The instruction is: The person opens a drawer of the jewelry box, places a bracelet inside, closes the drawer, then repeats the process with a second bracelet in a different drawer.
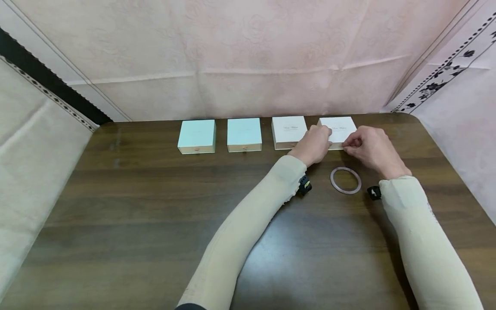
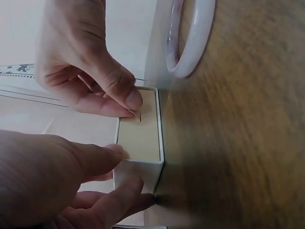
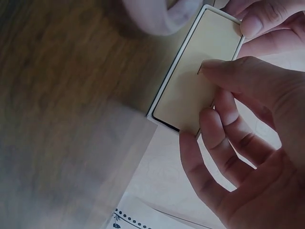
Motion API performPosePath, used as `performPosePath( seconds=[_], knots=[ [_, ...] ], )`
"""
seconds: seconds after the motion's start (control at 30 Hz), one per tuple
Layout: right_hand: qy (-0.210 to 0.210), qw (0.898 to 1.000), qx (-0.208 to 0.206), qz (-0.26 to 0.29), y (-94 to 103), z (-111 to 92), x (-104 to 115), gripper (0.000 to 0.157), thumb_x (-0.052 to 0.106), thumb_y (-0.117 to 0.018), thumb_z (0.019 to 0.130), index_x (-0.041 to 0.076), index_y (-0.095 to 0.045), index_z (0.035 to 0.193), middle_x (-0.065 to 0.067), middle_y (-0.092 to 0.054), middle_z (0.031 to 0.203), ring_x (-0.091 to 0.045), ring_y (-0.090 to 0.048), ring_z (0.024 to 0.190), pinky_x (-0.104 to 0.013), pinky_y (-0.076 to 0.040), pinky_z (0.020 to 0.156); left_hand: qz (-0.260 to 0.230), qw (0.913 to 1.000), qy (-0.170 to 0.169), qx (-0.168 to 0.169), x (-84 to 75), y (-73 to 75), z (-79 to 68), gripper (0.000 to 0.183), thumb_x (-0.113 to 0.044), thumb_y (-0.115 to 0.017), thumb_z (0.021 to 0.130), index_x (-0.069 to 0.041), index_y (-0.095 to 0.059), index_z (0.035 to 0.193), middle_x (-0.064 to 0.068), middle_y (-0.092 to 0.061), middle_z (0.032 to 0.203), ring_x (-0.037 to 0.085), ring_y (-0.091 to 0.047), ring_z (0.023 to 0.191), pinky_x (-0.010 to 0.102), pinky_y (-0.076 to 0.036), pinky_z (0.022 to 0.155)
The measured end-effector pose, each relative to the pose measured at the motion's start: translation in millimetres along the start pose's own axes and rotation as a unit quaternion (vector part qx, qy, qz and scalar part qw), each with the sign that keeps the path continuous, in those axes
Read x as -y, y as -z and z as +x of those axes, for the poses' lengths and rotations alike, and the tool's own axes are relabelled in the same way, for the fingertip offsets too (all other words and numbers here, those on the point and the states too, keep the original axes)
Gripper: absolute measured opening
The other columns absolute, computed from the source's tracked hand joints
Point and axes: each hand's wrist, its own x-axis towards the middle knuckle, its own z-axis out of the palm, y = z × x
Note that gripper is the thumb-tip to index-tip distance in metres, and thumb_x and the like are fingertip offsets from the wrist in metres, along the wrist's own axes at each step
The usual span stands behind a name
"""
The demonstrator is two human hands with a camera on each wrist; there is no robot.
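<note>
At the back right of the table stands a white drawer box [image 1: 338,124] with faint lettering on its lid. My left hand [image 1: 313,144] grips this box at its left side, thumb near the front edge and fingers along the side wall. On the beige drawer front [image 2: 140,143] is a small ribbon pull tab [image 2: 137,114]. Thumb and finger of my right hand [image 1: 372,148] pinch that tab. The drawer front looks level with the box's rim. A pale lilac bangle [image 1: 333,178] lies on the table in front of the box, between my wrists.
Left of the held box stands another white box [image 1: 288,125]. Two mint-green boxes [image 1: 196,134] [image 1: 244,132] continue the row further left. Behind the row, a pale pink cloth [image 1: 232,60] hangs at the back edge of the wooden table [image 1: 135,224].
</note>
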Motion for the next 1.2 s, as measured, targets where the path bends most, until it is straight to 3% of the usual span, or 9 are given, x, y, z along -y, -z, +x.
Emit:
performPosePath(
  seconds=[0.27, 0.47, 0.9, 1.2],
  knots=[
    [0.006, 1.0, 0.001, -0.003, -0.2, 0.0, -0.4, 0.005, 0.006, -0.075, 0.086, 0.008, -0.079, 0.087, -0.008, -0.068, 0.082, -0.02, -0.058, 0.075, -0.03, -0.042, 0.065, -0.01, 0.9999, -0.001, 0.004, 0.6, -1.6, 0.7, 0.017, -0.019, -0.054, 0.107, -0.011, -0.068, 0.104, 0.001, -0.069, 0.096, 0.01, -0.065, 0.09, 0.024, -0.05, 0.076],
    [0.008, 1.0, -0.002, -0.004, -1.3, 0.0, 0.0, 0.005, 0.006, -0.074, 0.086, 0.008, -0.078, 0.088, -0.009, -0.068, 0.084, -0.022, -0.059, 0.077, -0.035, -0.043, 0.067, -0.009, 1.0, 0.001, -0.004, 0.6, -2.0, 0.8, 0.017, -0.019, -0.054, 0.107, -0.011, -0.068, 0.101, 0.0, -0.067, 0.094, 0.01, -0.063, 0.089, 0.024, -0.05, 0.076],
    [0.016, 1.0, -0.003, -0.005, -1.3, -0.3, 0.2, 0.003, 0.005, -0.074, 0.085, 0.005, -0.077, 0.087, -0.009, -0.069, 0.084, -0.021, -0.059, 0.076, -0.032, -0.043, 0.067, -0.036, 0.9993, 0.008, 0.002, 1.5, -1.4, -1.7, 0.019, -0.015, -0.048, 0.108, -0.011, -0.067, 0.104, 0.001, -0.062, 0.089, 0.013, -0.059, 0.078, 0.024, -0.048, 0.068],
    [0.016, 1.0, 0.0, -0.002, -1.9, -0.6, 0.7, 0.004, 0.006, -0.073, 0.086, 0.007, -0.077, 0.085, -0.008, -0.069, 0.084, -0.02, -0.059, 0.075, -0.03, -0.043, 0.066, -0.035, 0.9992, 0.015, 0.013, 0.8, -1.4, -1.4, 0.021, -0.014, -0.046, 0.108, -0.012, -0.066, 0.105, 0.001, -0.062, 0.092, 0.013, -0.059, 0.079, 0.025, -0.048, 0.069]
  ],
)
